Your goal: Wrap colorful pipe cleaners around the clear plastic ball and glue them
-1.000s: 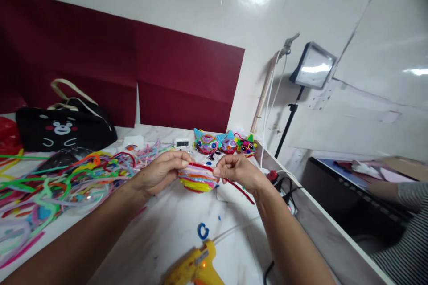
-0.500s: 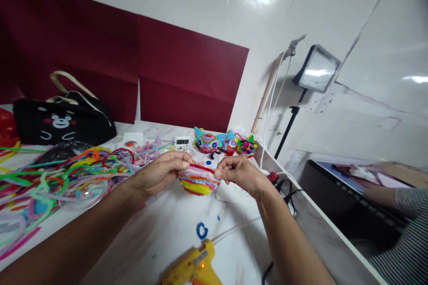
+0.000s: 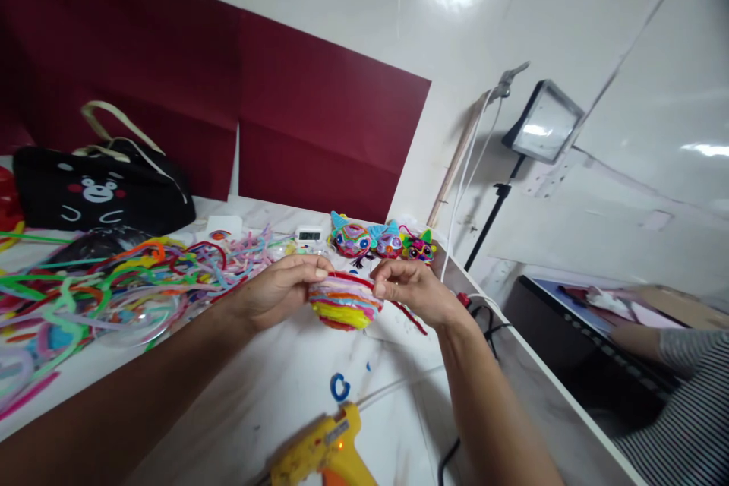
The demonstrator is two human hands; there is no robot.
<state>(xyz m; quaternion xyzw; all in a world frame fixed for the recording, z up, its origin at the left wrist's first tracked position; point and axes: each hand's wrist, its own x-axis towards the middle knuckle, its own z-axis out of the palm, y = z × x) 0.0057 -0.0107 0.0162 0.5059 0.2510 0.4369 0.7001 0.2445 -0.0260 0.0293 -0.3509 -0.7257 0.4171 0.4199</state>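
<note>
Striped ball [image 3: 346, 302] sits at the centre of the frame above the worktop [image 3: 273, 395], between two hands. The left hand's [image 3: 290, 290] fingers pinch its upper left edge; the right hand's [image 3: 407, 290] grip a red strip [image 3: 353, 278] along its top. A yellow glue gun [image 3: 327, 449] lies at bottom centre.

- Left hand [image 3: 285, 290] pinches the striped craft [image 3: 345, 304] at its left edge.
- Right hand [image 3: 414, 292] pinches the red strip [image 3: 353, 276] at the craft's right.
- Near: yellow glue gun [image 3: 324, 446].
- Left: tangled pipe cleaners [image 3: 122, 288], black bag [image 3: 99, 194] beyond.
- Far: small timer [image 3: 309, 235], left of three animal-face crafts [image 3: 351, 240].
</note>
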